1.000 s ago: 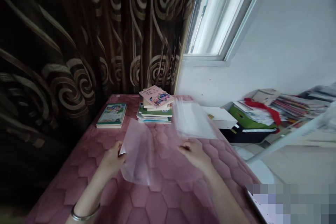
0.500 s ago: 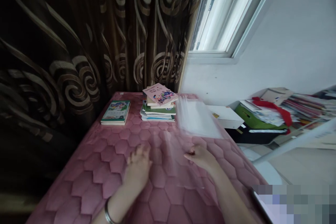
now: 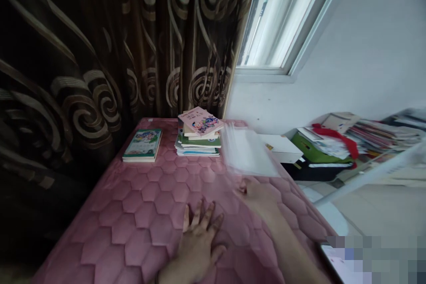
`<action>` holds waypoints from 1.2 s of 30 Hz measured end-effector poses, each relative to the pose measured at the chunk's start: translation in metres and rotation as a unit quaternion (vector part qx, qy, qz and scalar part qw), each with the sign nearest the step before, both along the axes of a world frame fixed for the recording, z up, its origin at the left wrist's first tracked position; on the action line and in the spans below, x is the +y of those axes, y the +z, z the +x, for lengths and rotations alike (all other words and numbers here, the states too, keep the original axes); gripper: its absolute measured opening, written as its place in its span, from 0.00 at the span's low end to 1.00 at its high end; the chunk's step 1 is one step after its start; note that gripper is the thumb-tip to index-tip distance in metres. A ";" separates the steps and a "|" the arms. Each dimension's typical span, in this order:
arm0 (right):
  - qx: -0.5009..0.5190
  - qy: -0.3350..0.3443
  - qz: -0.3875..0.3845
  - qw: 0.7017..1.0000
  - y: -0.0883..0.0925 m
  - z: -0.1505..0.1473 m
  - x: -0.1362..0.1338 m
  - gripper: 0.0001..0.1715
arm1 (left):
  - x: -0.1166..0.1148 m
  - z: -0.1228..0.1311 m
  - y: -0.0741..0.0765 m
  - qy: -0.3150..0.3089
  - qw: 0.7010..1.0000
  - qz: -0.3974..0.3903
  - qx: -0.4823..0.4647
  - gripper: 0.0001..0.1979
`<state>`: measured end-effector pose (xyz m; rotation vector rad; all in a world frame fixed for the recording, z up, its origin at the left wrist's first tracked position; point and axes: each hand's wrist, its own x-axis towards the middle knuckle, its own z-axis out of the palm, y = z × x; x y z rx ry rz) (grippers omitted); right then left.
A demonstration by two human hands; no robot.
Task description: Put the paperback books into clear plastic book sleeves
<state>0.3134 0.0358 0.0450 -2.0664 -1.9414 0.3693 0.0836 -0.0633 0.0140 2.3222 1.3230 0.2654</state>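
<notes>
A thin clear plastic sheet [image 3: 233, 226], faint and hard to trace against the cloth, lies on the pink padded tabletop [image 3: 133, 222]. My left hand [image 3: 198, 242] is open, fingers spread and palm down, pressing at the sheet's left side. Slightly blurred, my right hand [image 3: 258, 197] has its fingers closed in a pinch at the sheet's upper right part. Just beyond it rests a pile of clear plastic sleeves [image 3: 249, 153]. Behind my hands stands a stack of books, topped by a pink book [image 3: 201, 121]. A green-covered book [image 3: 143, 144] lies to the left.
A dark swirl-patterned curtain [image 3: 149, 44] hangs along the left and back. Right of the table are a white box [image 3: 282, 148], a green bin of papers [image 3: 309, 146] and piled papers. A phone-like device [image 3: 336, 262] sits at the lower right edge.
My left hand has moved right and toward me, and now lies flat with fingers spread. My right hand stays pinched in nearly the same place. The view has shifted slightly.
</notes>
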 end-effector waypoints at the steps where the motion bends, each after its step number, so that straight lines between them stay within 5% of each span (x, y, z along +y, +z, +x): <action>1: -0.008 0.013 0.019 1.000 0.011 -0.005 0.006 0.09 | 0.001 0.000 -0.001 0.001 1.000 -0.004 -0.004 0.33; 5: -0.045 0.088 0.147 0.984 0.062 -0.033 0.048 0.10 | 0.006 0.000 -0.004 -0.004 1.000 -0.023 -0.006 0.34; 8: -0.099 0.160 0.210 0.959 0.084 -0.059 0.090 0.20 | 0.008 0.001 -0.002 -0.005 1.000 -0.030 0.004 0.35; 12: -0.170 0.188 0.191 0.949 0.079 -0.086 0.138 0.33 | 0.008 0.001 -0.004 0.001 0.999 -0.037 0.003 0.36; 18: -0.218 0.207 0.211 0.930 0.070 -0.100 0.162 0.25 | 0.009 -0.003 -0.011 -0.002 0.999 -0.034 -0.012 0.37; 22: -0.237 0.251 0.243 0.907 0.083 -0.104 0.127 0.22 | 0.009 -0.002 -0.009 0.007 0.999 -0.041 -0.004 0.36; 27: -0.270 0.325 0.272 0.865 0.064 -0.113 0.018 0.18 | 0.006 -0.001 -0.001 0.017 0.998 -0.055 -0.007 0.34; 32: -0.215 0.326 0.176 0.904 0.015 -0.113 -0.080 0.17 | 0.002 0.006 -0.002 0.056 0.996 -0.061 -0.040 0.29; 36: -0.027 0.330 0.073 0.941 0.013 -0.098 -0.087 0.13 | -0.001 0.008 -0.012 0.066 0.995 -0.074 -0.021 0.25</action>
